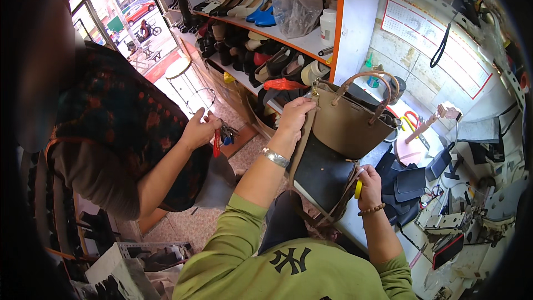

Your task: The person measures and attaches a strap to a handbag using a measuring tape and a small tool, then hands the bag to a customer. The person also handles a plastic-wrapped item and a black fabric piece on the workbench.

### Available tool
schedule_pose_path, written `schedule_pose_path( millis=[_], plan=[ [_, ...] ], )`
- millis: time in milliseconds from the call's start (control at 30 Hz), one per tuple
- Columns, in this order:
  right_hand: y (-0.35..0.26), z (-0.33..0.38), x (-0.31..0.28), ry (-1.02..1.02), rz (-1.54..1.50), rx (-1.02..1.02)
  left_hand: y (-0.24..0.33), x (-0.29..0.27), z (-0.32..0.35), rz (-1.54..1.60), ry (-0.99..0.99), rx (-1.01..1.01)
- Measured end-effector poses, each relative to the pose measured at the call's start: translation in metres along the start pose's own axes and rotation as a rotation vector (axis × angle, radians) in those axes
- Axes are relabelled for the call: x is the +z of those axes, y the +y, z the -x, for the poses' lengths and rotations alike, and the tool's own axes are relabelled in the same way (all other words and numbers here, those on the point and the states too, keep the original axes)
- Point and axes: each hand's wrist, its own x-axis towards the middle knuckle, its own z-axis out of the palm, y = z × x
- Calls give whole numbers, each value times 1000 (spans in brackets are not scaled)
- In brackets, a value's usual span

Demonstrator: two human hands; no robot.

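My left hand (297,115) is closed at the upper left edge of a taupe handbag (344,128), pinching its shoulder strap (304,141) just below a metal clasp (315,86). The bag leans over my lap and the table edge, with two brown handles (350,80) standing up. A dark panel (322,169) shows on its lower part. My right hand (369,186), wearing a beaded bracelet, is closed beside the bag's lower right edge. From its fingers a yellow curved handle (358,189) sticks out; the rest of that tool is hidden.
At my left another person (127,128) holds keys (227,132) with a red tag. Shoes fill the shelves (266,30) ahead. On the right worktable lie black leather pieces (397,186), red-handled scissors (411,118), a pink stand (410,147) and a phone (447,251).
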Motion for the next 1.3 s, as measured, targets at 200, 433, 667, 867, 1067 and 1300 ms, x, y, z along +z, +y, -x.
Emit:
schedule_pose_path(
  millis=[200, 433, 667, 867, 1067, 1300],
  plan=[
    [-2, 3, -1, -11, -12, -1, -8, 1, 8, -30, -81, 42],
    [-2, 3, -3, -11, -25, 2, -19, 4, 17, -76, -20, 137],
    [-6, 6, -8, 0, -37, -1, -14, 11, 21, -61, 88, 103],
    [-13, 13, -4, 4, -16, -4, -14, 9, 22, -8, 84, 66],
    [-22, 12, -2, -6, -42, -37, -23, 11, 29, -803, 403, 534],
    [-33, 15, 5, -35, -126, -72, -66, 74, 145, -529, -155, 439]
  ],
)
